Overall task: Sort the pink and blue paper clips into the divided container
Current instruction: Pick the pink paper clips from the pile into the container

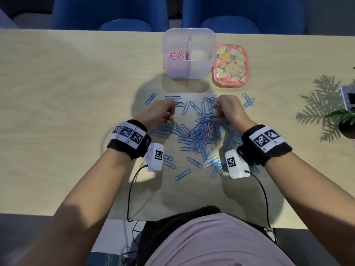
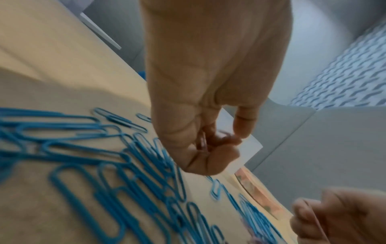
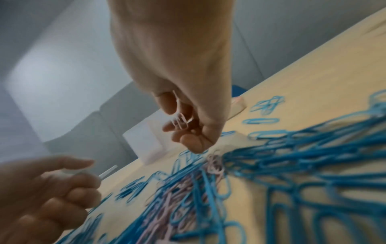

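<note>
You're at a pale wood desk [image 1: 57, 93], lit from above so shadows fall hard on it. Two blue chairs [image 1: 111, 14] sit tucked in at the far edge. Grey floor behind them. Potted plant [image 1: 345, 121] at the right edge throws a leafy shadow [image 1: 318, 104]. Wrist views show plain grey-white walls [image 3: 52, 49].

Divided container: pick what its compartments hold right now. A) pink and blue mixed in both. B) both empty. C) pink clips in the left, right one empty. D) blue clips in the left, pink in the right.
C: the head view shows pink paper clips piled in the left compartment of the divided container, while the right compartment holds no clips.
</note>
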Tool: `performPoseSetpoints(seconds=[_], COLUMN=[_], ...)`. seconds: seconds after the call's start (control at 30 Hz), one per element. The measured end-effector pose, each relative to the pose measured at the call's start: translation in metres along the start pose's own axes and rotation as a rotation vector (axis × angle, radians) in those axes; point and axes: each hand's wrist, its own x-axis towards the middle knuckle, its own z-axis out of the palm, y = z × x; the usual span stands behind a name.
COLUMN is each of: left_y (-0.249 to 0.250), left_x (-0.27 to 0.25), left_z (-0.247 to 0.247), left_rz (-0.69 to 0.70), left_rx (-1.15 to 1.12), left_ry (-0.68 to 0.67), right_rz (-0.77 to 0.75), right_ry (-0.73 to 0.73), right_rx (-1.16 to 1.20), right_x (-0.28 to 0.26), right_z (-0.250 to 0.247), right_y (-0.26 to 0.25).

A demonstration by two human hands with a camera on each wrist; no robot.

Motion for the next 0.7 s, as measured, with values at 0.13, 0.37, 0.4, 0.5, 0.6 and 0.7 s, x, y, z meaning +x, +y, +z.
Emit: performPoseSetpoints(seconds=[0.13,0.37,0.4,0.5,0.6,0.7], left_y=[0.004,-0.005,-0.007,-0.011,-0.013,-0.011], left_x=[0.007,0.018,0.017,0.017,0.016,0.01], left_z=[0.022,0.051,0.052,0.049,0.034,0.009], left_rz=[0.231,0.411,0.432,0.41,0.363,0.312], left_rx=[0.461,0.983,0.993,0.978,0.876,0.515], left_ry=[-0.054,0.011,0.026,0.03,0.025,0.043], right_rz=[-0.039,-0.334,-0.342,-0.381,-0.399,-0.391], right_ry=[-0.032,-0.077,-0.061,-0.091,-0.082,0.0], right_rx=[-0.06,-0.327,-0.35,-0.556,-0.751,-0.717], right_x=[0.003,0.007,0.008,0.013,0.016,0.018], right_z=[-0.009,0.002,0.004,0.008,0.011,0.008], right_y=[0.006,0.013,0.012,0.011,0.01,0.005])
